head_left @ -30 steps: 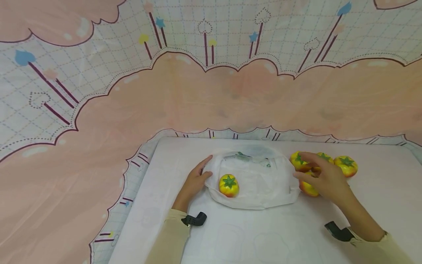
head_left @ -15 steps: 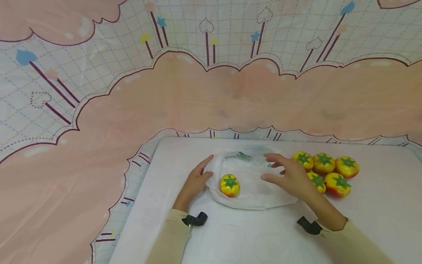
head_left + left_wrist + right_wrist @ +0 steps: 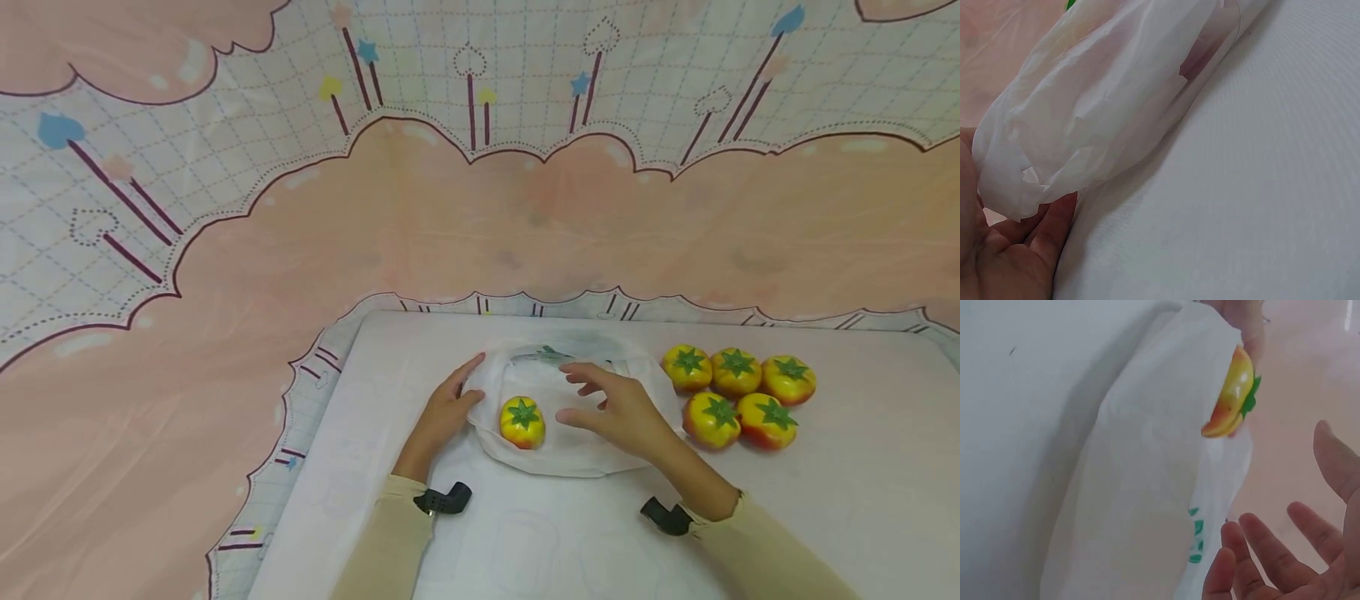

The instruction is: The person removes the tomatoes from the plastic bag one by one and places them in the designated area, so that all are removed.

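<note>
A white plastic bag [image 3: 592, 446] lies on the table with its mouth spread and faint green print inside. In it, near the left rim, sits a glossy yellow-red fruit [image 3: 522, 422] with a green star-shaped top, persimmon-like. My left hand [image 3: 444, 417] holds the bag's left edge; in the left wrist view the plastic passes between thumb and fingers. Over the bag's mouth hovers my right hand [image 3: 618, 414], fingers apart and loosely bent, holding nothing. The right wrist view shows these spread fingers [image 3: 1266, 556] apart from the fruit.
Several matching fruits stand in two rows right of the bag, among them a front one [image 3: 768, 421] and a back-right one [image 3: 789, 379]. A white table [image 3: 885, 467] carries everything. Behind it hangs a pink patterned cloth [image 3: 525, 225].
My right hand has moved left from beside the fruit group to above the bag. The left hand, the bag and the fruit in it stay about where they were.
</note>
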A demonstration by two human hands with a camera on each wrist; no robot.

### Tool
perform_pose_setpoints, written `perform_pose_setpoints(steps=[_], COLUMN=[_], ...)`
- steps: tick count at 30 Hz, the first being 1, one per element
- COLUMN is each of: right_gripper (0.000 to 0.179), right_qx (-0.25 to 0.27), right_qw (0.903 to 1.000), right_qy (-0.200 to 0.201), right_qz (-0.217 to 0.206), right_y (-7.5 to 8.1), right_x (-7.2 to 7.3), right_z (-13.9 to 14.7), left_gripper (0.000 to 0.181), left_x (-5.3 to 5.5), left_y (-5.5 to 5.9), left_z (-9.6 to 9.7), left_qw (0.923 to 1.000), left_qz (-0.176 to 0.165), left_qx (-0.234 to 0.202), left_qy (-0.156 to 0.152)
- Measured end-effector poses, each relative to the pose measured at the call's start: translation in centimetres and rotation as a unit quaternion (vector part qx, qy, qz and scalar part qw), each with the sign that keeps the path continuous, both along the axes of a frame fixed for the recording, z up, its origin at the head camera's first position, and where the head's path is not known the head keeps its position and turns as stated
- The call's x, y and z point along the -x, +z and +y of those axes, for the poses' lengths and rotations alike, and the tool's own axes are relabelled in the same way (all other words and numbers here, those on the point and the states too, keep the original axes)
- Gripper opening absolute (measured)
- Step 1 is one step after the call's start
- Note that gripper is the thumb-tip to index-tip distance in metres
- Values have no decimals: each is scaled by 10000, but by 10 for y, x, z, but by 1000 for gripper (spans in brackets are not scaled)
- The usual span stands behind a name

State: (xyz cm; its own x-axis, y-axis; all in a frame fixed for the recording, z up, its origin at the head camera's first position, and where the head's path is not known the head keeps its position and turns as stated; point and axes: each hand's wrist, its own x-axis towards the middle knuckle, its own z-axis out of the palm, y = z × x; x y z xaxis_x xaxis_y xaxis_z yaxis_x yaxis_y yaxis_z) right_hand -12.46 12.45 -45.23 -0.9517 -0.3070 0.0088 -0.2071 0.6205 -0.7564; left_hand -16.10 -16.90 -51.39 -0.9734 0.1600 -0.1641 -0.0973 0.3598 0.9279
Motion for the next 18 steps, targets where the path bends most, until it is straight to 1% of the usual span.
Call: perform_pose_setpoints(steps=[4, 10, 18], right_gripper=[68, 68, 68], right_qx=[58, 23, 24], right_qw=[9999, 9997, 9989], right_qy=[35, 140, 155], right_qz=[-136, -210, -443], right_y=[-5, -12, -18], right_x=[1, 2, 2], right_z=[-9, -22, -32], left_gripper=[56, 57, 57], left_x=[0, 1, 1], left_y=[-1, -4, -2], left_z=[0, -1, 0], left_qw=[10000, 10000, 9999], left_qz=[6, 70, 115], left_qx=[12, 33, 25], left_qy=[-4, -33, -56])
